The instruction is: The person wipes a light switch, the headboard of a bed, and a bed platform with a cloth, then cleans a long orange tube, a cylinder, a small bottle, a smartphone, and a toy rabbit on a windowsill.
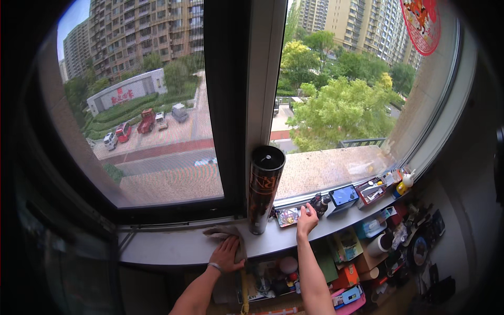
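At the left part of the white windowsill [163, 248], my left hand [226, 254] presses down on a crumpled grey-brown cloth [220, 231], its fingers together on the fabric. Farther right, my right hand [308, 220] is closed in a pinch over the sill. What its fingertips hold, if anything, is too small to make out. Beside it lies a flat box with colourful contents [287, 217], and just behind its fingers stands a dark figurine [319, 202]. Between my hands, a tall black cylinder [264, 184] with orange markings stands upright against the window post.
Right along the sill are a phone-like blue screen [344, 195], an open box of small items [371, 191] and a yellow bottle with white top [404, 186]. Below the sill, cluttered shelves hold a white cylindrical container [379, 245], an orange box [346, 276] and a pink tray [353, 302].
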Demonstrator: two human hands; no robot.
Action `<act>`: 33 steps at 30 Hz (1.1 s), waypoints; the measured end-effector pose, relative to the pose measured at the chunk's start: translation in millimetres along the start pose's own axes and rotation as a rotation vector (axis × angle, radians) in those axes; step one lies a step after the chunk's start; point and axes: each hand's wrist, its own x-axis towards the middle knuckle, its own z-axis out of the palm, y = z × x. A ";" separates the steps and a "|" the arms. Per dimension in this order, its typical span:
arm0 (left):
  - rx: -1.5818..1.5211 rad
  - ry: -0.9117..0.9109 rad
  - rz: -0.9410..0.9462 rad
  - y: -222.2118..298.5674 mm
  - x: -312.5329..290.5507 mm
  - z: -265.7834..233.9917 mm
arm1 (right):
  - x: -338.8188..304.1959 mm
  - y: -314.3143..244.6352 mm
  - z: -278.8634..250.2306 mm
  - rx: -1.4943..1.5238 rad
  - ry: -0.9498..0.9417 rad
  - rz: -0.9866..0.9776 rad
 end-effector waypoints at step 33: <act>-1.481 0.230 -0.169 174.8 -153.0 -62.5 | -351.8 -110.4 -253.8 0.346 -0.736 0.397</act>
